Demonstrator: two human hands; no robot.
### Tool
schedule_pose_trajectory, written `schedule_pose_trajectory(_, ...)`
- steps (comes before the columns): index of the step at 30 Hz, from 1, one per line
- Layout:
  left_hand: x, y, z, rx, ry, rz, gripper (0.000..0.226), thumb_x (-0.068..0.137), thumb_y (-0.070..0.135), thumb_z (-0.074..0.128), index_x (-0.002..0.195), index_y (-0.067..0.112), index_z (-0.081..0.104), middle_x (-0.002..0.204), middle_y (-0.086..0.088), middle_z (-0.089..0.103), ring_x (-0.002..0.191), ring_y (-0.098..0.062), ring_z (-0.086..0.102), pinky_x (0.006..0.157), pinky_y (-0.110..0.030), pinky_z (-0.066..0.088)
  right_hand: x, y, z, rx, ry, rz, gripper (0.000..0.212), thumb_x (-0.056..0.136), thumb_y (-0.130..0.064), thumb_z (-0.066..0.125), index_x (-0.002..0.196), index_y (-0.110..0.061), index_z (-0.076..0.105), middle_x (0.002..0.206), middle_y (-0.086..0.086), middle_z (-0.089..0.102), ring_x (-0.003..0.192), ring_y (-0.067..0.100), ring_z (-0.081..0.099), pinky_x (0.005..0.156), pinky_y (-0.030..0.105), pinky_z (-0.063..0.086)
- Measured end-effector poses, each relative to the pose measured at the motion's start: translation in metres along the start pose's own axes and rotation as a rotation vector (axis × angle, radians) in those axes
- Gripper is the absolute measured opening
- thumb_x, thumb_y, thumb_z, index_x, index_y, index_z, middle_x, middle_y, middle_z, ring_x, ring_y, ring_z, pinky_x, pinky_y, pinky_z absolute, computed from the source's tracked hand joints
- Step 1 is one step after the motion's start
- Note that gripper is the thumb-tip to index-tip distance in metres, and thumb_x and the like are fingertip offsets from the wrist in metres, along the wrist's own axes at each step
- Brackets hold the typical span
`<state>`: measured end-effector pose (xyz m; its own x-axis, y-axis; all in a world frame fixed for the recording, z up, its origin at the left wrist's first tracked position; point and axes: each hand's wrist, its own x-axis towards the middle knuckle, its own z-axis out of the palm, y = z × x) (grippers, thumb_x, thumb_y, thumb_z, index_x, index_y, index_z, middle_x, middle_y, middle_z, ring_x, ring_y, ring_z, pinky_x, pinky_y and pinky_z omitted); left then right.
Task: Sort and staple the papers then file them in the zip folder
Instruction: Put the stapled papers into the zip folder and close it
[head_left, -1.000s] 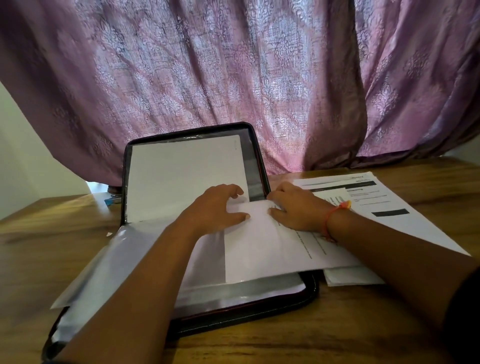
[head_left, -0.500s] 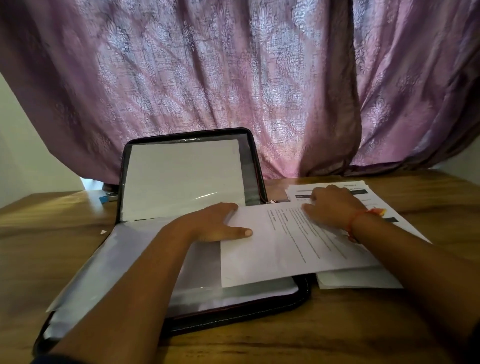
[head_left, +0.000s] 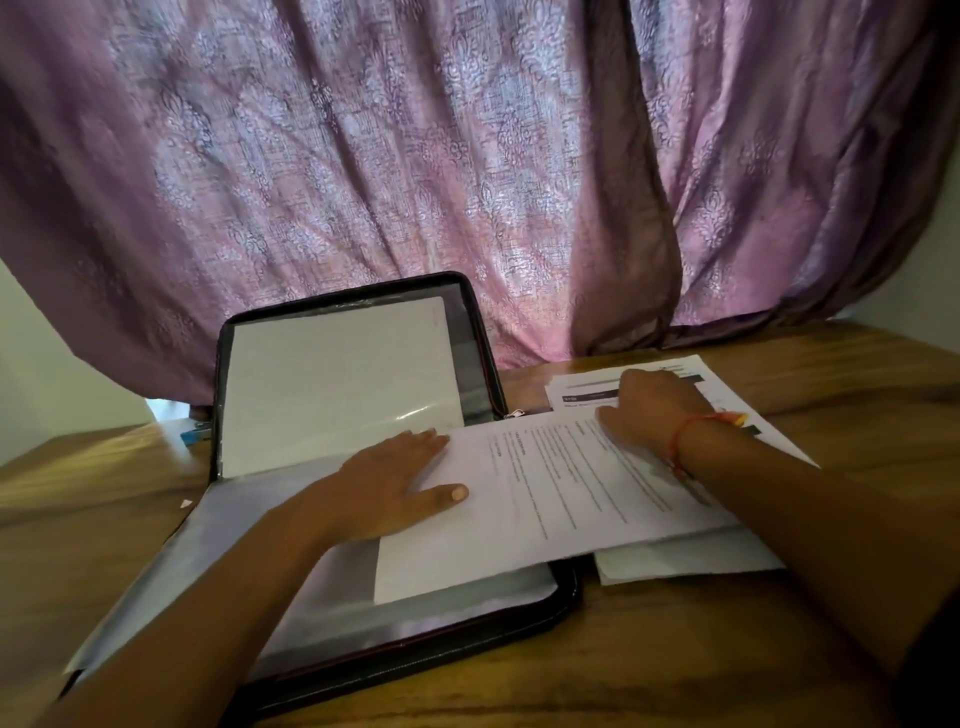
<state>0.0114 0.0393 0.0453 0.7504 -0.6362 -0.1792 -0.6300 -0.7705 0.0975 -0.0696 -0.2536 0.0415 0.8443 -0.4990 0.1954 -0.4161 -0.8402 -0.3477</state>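
Observation:
A black zip folder (head_left: 566, 592) lies open on the wooden table, its lid standing up with a blank white sheet (head_left: 332, 384) behind clear plastic. A printed sheet (head_left: 550, 499) lies partly inside the folder and sticks out to the right. My left hand (head_left: 389, 488) rests on the left edge of that sheet, its fingers slipped under the edge and the thumb flat on top. My right hand (head_left: 649, 410) lies with fingers bent on the sheet's far right part, at the edge of a pile of printed papers (head_left: 727, 415) beside the folder.
A purple patterned curtain (head_left: 467, 182) hangs right behind the table. A small blue object (head_left: 195, 434) peeks out behind the folder's left side. Clear plastic sleeves (head_left: 156, 592) spill over the folder's left edge. More white paper (head_left: 685, 558) lies under the printed sheet at the right.
My right hand has moved from the folder's middle out to the right, onto the far part of the printed sheet. The sheet's printed face now shows. My left hand has stayed in place.

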Motion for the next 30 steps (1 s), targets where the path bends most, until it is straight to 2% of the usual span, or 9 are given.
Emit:
schedule_pose_trajectory(3, -0.002, -0.002, 0.005, -0.010, 0.024, 0.013, 0.111, 0.068, 0.096, 0.012, 0.161, 0.035, 0.000, 0.170, 0.011, -0.002, 0.156, -0.013, 0.001, 0.125, -0.038, 0.005, -0.002, -0.009, 0.002, 0.094, 0.010, -0.018, 0.018, 0.092, -0.036, 0.057, 0.084, -0.021, 0.062, 0.096, 0.004, 0.071, 0.075, 0.019, 0.060, 0.067, 0.029, 0.047)
schedule_pose_trajectory(7, -0.008, 0.003, 0.009, -0.033, 0.035, 0.042, 0.097, 0.079, 0.081, 0.019, 0.161, 0.033, 0.002, 0.169, 0.012, -0.001, 0.156, -0.012, -0.001, 0.125, -0.036, 0.003, -0.008, -0.026, 0.006, 0.215, 0.012, -0.031, 0.018, 0.089, -0.032, 0.060, 0.088, -0.017, 0.071, 0.091, 0.005, 0.071, 0.085, 0.024, 0.064, 0.078, 0.034, 0.054)
schedule_pose_trajectory(12, -0.004, -0.003, 0.018, -0.046, 0.048, 0.079, 0.119, 0.064, 0.100, -0.002, 0.161, 0.031, 0.000, 0.169, 0.012, -0.003, 0.156, -0.014, -0.003, 0.125, -0.038, 0.002, -0.016, -0.040, 0.019, 0.469, -0.035, -0.095, 0.004, 0.089, -0.026, 0.068, 0.087, -0.022, 0.070, 0.088, -0.005, 0.067, 0.087, 0.014, 0.062, 0.074, 0.027, 0.049)
schedule_pose_trajectory(17, -0.006, 0.003, 0.021, -0.166, 0.062, 0.090, 0.089, 0.086, 0.075, 0.017, 0.162, 0.031, 0.001, 0.169, 0.013, -0.002, 0.156, -0.011, -0.004, 0.124, -0.035, 0.000, -0.019, -0.047, 0.025, 0.648, -0.137, -0.117, 0.012, 0.089, -0.017, 0.070, 0.099, -0.022, 0.067, 0.094, -0.005, 0.071, 0.088, 0.010, 0.067, 0.068, 0.020, 0.052)
schedule_pose_trajectory(19, -0.011, 0.007, 0.016, -0.227, 0.052, 0.120, 0.084, 0.089, 0.072, 0.020, 0.161, 0.031, 0.007, 0.168, 0.015, 0.009, 0.154, -0.009, 0.013, 0.123, -0.027, 0.009, -0.021, -0.048, 0.025, 0.618, -0.133, -0.110, 0.009, 0.088, -0.017, 0.071, 0.094, -0.022, 0.066, 0.092, -0.004, 0.070, 0.088, 0.011, 0.066, 0.066, 0.020, 0.050)
schedule_pose_trajectory(21, -0.017, 0.008, 0.007, -0.306, 0.081, 0.131, 0.073, 0.092, 0.068, 0.026, 0.156, 0.033, 0.027, 0.153, 0.018, 0.036, 0.127, 0.006, 0.045, 0.109, -0.011, 0.035, -0.024, -0.049, 0.024, 0.557, -0.099, -0.082, 0.007, 0.087, -0.018, 0.072, 0.085, -0.021, 0.066, 0.088, -0.002, 0.068, 0.086, 0.013, 0.064, 0.064, 0.021, 0.048)
schedule_pose_trajectory(23, -0.020, 0.005, -0.001, -0.334, 0.152, 0.113, 0.067, 0.087, 0.069, 0.032, 0.143, 0.035, 0.044, 0.141, 0.016, 0.051, 0.111, 0.003, 0.053, 0.101, -0.017, 0.043, -0.025, -0.050, 0.025, 0.537, -0.087, -0.069, 0.007, 0.086, -0.019, 0.073, 0.082, -0.019, 0.068, 0.086, -0.002, 0.067, 0.084, 0.014, 0.063, 0.064, 0.022, 0.049)
schedule_pose_trajectory(26, -0.019, -0.003, -0.003, -0.220, 0.175, 0.039, 0.073, 0.086, 0.069, 0.046, 0.149, 0.033, 0.038, 0.154, 0.011, 0.043, 0.136, -0.015, 0.046, 0.110, -0.035, 0.039, -0.028, -0.053, 0.023, 0.562, -0.083, -0.069, 0.007, 0.084, -0.020, 0.076, 0.084, -0.019, 0.069, 0.084, -0.002, 0.067, 0.079, 0.012, 0.064, 0.062, 0.022, 0.050)
schedule_pose_trajectory(30, -0.018, -0.004, 0.002, -0.208, 0.103, 0.030, 0.073, 0.095, 0.059, 0.050, 0.157, 0.032, 0.023, 0.165, 0.011, 0.026, 0.148, -0.017, 0.032, 0.117, -0.037, 0.031, -0.030, -0.056, 0.024, 0.632, -0.146, -0.106, 0.009, 0.082, -0.017, 0.078, 0.088, -0.017, 0.071, 0.086, 0.003, 0.072, 0.082, 0.019, 0.070, 0.077, 0.033, 0.060)
